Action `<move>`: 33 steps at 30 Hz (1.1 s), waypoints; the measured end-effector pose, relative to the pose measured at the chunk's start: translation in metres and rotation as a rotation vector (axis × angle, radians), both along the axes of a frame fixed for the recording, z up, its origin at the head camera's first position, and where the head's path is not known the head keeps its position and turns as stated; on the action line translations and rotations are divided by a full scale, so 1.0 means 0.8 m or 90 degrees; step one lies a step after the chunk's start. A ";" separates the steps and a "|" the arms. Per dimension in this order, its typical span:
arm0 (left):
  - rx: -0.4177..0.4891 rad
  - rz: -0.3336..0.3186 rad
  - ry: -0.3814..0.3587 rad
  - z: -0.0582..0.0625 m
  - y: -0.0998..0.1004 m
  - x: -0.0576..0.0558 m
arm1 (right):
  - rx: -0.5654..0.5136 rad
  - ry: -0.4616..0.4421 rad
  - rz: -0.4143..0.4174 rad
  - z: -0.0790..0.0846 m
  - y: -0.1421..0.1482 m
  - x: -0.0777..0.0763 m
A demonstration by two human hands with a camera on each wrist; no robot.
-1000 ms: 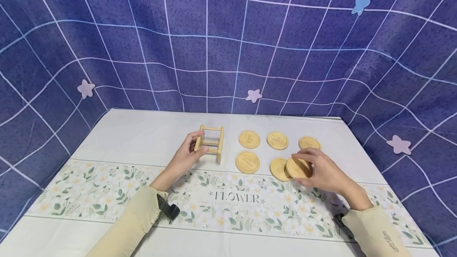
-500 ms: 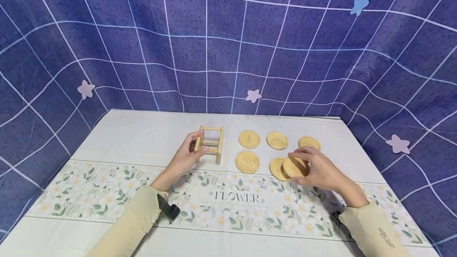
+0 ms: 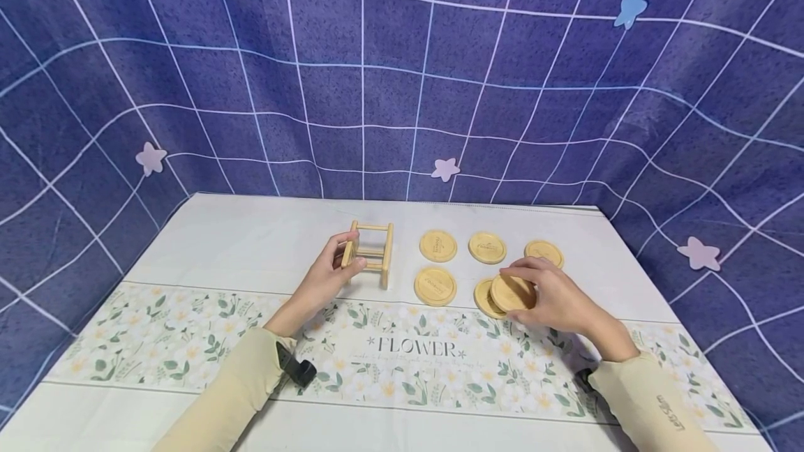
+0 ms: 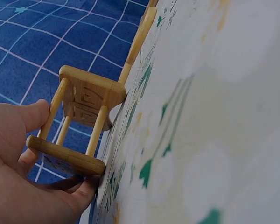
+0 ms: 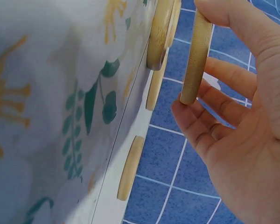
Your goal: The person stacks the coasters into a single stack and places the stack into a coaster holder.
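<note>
My left hand point(image 3: 325, 272) holds the near side panel of a small wooden coaster rack point(image 3: 387, 257), thumb and fingers around it. In the left wrist view the rack point(image 4: 91, 95) shows two carved panels joined by round rods, standing at the cloth. My right hand point(image 3: 553, 297) pinches a round wooden coaster point(image 3: 513, 294) by its edge, raised over another coaster point(image 3: 484, 298) that it partly covers in the head view. The right wrist view shows the held coaster point(image 5: 197, 58) edge-on between thumb and fingertips, apart from the cloth.
More coasters lie flat between the hands: a front-left one point(image 3: 435, 286), a back-left one point(image 3: 437, 246), a back-middle one point(image 3: 486, 247) and a back-right one point(image 3: 544, 252). A floral cloth strip point(image 3: 414, 368) crosses the white table. A blue grid curtain point(image 3: 389, 89) stands behind.
My right hand has moved slightly left with its coaster, which now covers more of the one beneath. The left hand and the rack have stayed in place.
</note>
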State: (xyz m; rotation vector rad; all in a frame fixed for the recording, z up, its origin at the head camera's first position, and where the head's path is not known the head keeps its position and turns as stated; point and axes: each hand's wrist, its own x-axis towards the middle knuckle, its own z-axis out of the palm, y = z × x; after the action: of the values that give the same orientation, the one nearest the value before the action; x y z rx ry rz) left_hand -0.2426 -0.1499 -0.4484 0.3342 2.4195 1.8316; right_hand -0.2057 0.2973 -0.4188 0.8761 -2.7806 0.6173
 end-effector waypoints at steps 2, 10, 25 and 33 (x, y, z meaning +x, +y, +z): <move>-0.001 0.001 -0.001 0.000 0.000 0.000 | 0.001 0.003 0.005 -0.001 -0.002 -0.001; 0.004 0.001 -0.002 0.000 0.000 0.000 | 0.004 -0.003 0.011 -0.003 -0.008 -0.003; 0.005 0.000 -0.008 0.000 0.000 0.000 | 0.014 -0.011 0.019 -0.005 -0.016 -0.008; -0.001 0.003 -0.009 0.001 0.000 -0.001 | 0.022 -0.021 0.019 -0.006 -0.018 -0.010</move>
State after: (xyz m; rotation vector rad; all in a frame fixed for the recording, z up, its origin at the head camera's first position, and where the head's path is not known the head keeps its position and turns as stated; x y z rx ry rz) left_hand -0.2435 -0.1496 -0.4479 0.3147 2.4141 1.8263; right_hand -0.2134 0.2826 -0.4235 0.9244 -2.8207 0.5967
